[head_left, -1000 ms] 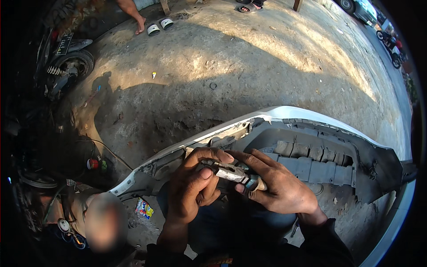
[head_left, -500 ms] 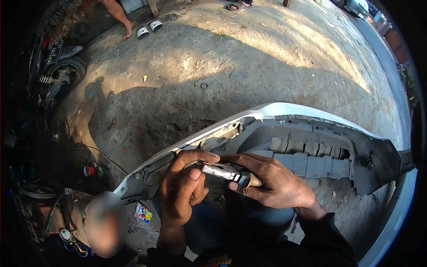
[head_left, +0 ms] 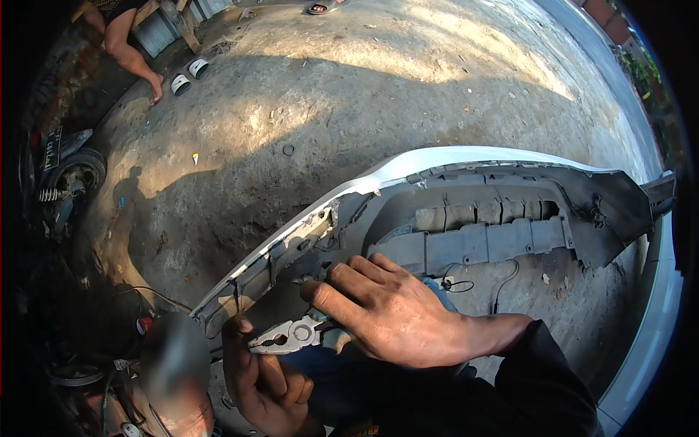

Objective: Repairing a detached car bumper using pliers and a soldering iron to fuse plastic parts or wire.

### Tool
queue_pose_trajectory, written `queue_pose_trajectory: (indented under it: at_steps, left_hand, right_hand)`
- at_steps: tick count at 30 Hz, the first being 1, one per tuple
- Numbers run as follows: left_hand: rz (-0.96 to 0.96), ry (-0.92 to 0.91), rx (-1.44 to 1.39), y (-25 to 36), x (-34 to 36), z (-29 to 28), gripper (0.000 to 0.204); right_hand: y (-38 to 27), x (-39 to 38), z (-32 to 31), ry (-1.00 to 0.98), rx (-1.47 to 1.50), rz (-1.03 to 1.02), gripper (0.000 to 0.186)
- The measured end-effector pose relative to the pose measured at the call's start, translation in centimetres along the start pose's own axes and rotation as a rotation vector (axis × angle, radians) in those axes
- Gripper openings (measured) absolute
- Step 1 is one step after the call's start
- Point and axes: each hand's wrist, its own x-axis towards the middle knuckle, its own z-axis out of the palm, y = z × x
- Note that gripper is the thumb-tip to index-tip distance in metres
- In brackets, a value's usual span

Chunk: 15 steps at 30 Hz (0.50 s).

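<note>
A pair of combination pliers (head_left: pixel 291 336) with pale metal jaws lies across my lap area, its jaw tip pointing left. My right hand (head_left: pixel 397 313) is wrapped round its handles, which mostly hide beneath the fingers. Just beyond the jaw tip, my left hand (head_left: pixel 273 397) is closed, fingers curled and the upper finger beside the jaws. Whatever its fingertips hold is too small to make out. In front of both hands lies a car bumper (head_left: pixel 429 164), white along its outer edge, with its dark grey inner side toward me.
Another person's head (head_left: pixel 175 364) is close at lower left. Beyond it stands a motorcycle wheel (head_left: pixel 76 178). A seated person's bare leg (head_left: pixel 127 58) and slippers (head_left: pixel 180 84) are at upper left. A thin black cable (head_left: pixel 502 288) lies on the ground inside the bumper.
Both hands and the pliers have moved left and down in view. The pliers have turned so that their jaws show flat. The whole scene has shifted as my head turned.
</note>
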Motion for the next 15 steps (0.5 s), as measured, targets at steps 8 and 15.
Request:
queue_pose_trajectory:
  at_steps: [8, 15]
  left_hand:
    - [1.011, -0.324, 0.462, -2.0, 2.7, -4.9, 0.026]
    - [0.87, 0.06, 0.537, -4.7, 1.3, -2.8, 0.031]
  right_hand:
    - [1.9, 1.1, -0.4, -0.583, 0.978, -0.063, 0.046]
    - [1.4, -0.4, 0.0, 0.0, 0.437, -0.052, 0.051]
